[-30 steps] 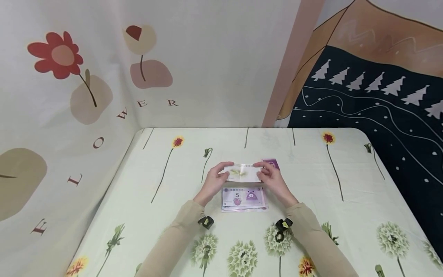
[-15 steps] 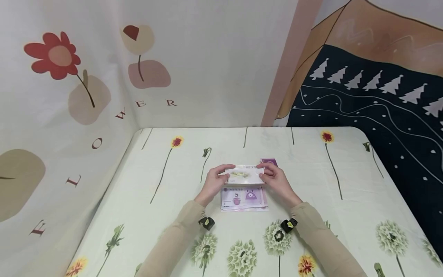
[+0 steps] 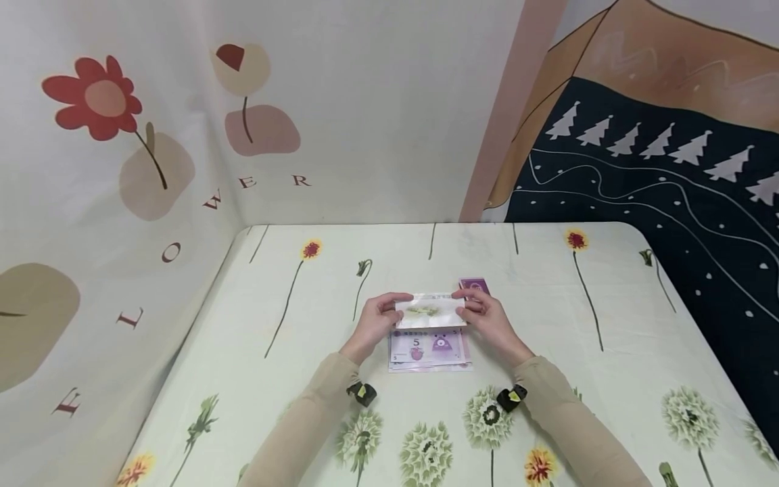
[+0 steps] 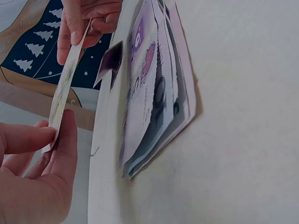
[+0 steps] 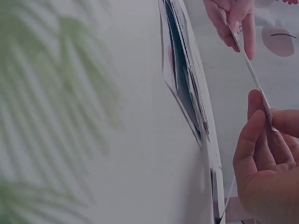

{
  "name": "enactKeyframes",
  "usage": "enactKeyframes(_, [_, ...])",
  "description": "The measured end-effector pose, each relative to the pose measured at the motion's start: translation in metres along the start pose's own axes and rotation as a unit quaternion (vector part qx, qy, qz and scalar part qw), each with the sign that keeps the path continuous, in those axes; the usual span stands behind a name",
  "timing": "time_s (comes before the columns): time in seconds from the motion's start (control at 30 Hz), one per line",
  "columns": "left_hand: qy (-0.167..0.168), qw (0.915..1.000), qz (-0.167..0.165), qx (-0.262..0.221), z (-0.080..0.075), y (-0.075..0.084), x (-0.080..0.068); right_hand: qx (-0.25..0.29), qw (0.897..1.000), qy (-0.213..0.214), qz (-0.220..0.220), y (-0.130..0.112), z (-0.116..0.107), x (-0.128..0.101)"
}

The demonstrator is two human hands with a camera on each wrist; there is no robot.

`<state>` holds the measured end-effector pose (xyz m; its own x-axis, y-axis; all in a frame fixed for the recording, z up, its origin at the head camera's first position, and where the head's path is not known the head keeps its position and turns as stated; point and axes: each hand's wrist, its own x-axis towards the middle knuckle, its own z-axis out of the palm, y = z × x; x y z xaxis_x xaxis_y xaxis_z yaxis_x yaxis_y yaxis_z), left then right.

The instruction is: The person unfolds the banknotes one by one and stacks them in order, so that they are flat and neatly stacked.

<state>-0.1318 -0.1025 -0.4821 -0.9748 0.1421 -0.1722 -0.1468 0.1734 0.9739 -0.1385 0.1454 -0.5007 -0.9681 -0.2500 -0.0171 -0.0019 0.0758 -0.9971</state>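
A pale play banknote point(image 3: 429, 312) with a faint green print is stretched between both hands, raised off the table. My left hand point(image 3: 377, 323) pinches its left end between thumb and fingers; my right hand point(image 3: 489, 326) pinches the other end the same way. Just below it in the head view lies a stack of play banknotes point(image 3: 420, 355), a purple 5 note with a bear figure on top. The left wrist view shows the stack point(image 4: 154, 93) with its notes slightly fanned apart. Behind the right fingers is a dark purple folded note point(image 3: 475, 285), partly covered.
The table point(image 3: 304, 297) wears a pale cloth printed with flowers. White curtain point(image 3: 377, 122) hangs along the back and left, and a dark cloth with tree prints point(image 3: 639, 176) hangs at the right. A dark wrist camera point(image 3: 511, 398) sits on the right wrist.
The held banknote has come slightly down and nearer, now overlapping the top edge of the stack in view. My right hand has shifted a little to the right.
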Motion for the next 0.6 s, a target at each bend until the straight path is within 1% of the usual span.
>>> enactKeyframes(0.07, [-0.004, 1.0, -0.002, -0.007, 0.0002, 0.0014, -0.0016, 0.001, 1.0, -0.003, 0.005, 0.0001, -0.0011, 0.0001])
enactKeyframes(0.17, [-0.008, 0.9998, 0.0, -0.017, -0.0003, -0.0006, -0.0018, 0.002, 1.0, -0.007, 0.009, 0.0006, -0.002, 0.0])
enactKeyframes(0.27, [-0.009, 0.9998, -0.004, -0.015, -0.0009, -0.0011, -0.0021, -0.004, 1.0, -0.01, 0.014, 0.0012, -0.0027, -0.0004])
enactKeyframes(0.3, [-0.012, 0.9998, -0.001, -0.014, -0.0019, -0.0042, -0.0005, -0.007, 1.0, -0.011, 0.014, 0.0012, -0.0029, -0.0007])
enactKeyframes(0.47, [-0.004, 1.0, -0.002, 0.002, -0.003, -0.0048, -0.0016, -0.012, 1.0, -0.026, 0.011, 0.0008, -0.0042, -0.0033])
enactKeyframes(0.6, [-0.003, 1.0, -0.004, -0.004, -0.0045, -0.0049, -0.0029, -0.023, 0.999, -0.031, 0.007, 0.0004, -0.0046, -0.0058])
